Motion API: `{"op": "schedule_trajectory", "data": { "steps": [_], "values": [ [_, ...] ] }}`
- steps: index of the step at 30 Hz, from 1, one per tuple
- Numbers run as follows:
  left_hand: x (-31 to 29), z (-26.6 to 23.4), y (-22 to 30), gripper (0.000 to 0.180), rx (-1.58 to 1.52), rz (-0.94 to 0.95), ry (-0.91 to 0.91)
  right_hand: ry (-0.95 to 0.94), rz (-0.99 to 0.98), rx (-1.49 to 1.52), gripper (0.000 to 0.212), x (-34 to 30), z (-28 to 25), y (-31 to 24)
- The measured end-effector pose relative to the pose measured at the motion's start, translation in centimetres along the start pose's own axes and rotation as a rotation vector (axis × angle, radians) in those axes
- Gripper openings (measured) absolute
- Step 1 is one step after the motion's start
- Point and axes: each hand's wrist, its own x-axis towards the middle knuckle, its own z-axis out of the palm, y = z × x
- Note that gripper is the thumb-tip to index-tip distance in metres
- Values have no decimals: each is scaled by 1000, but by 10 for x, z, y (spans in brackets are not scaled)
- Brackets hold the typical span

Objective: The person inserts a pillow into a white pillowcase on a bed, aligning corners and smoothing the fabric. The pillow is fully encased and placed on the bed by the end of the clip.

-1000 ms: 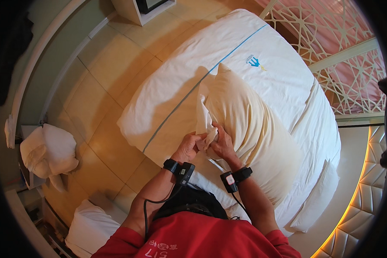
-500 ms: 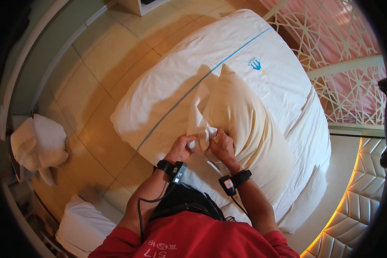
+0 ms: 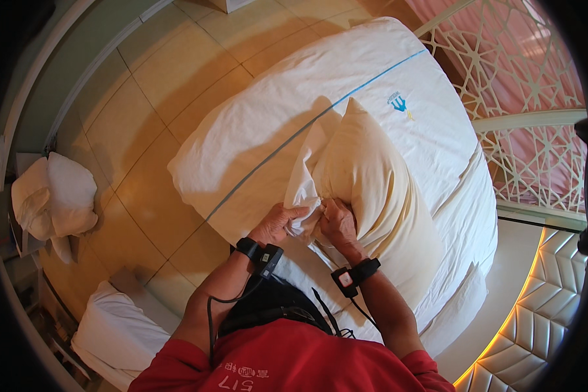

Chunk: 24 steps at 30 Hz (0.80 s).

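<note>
A large cream pillow (image 3: 385, 189) lies tilted on the white-covered bed (image 3: 242, 124), one corner pointing away from me. Along its left side hangs a loose white pillowcase (image 3: 302, 179). My left hand (image 3: 276, 223) pinches the case's edge between thumb and fingers. At the pillow's left edge, my right hand (image 3: 338, 221) is closed on bunched fabric where the case meets the pillow; its fingertips are partly hidden. The two hands are a short way apart at the open end of the case. Both wrists wear black straps with small devices and cables.
White bedding is heaped on a chair (image 3: 127, 326) at lower left, and more white pillows (image 3: 59, 196) sit at far left. Another white pillow (image 3: 460, 310) rests by the bed's right edge. A lattice screen (image 3: 522, 85) and a padded headboard (image 3: 545, 300) stand to the right.
My left hand has shifted slightly left and its thumb now lies over the case's edge. The white fabric hangs more drawn out toward it. My right hand stays by the pillow.
</note>
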Motion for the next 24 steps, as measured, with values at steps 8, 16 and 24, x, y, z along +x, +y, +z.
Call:
{"op": "schedule_trajectory", "data": {
  "steps": [8, 16, 24],
  "values": [
    [10, -1, 6, 43, -245, -81, -73, -5, -25, 0, 7, -4, 3, 0],
    [-2, 4, 8, 42, 95, -71, -56, -45, 64, 73, 17, -3, 19, 16],
    [4, -10, -11, 36, -37, -49, 0, -113, 171, 113, 31, 0, 13, 6]
  ]
}}
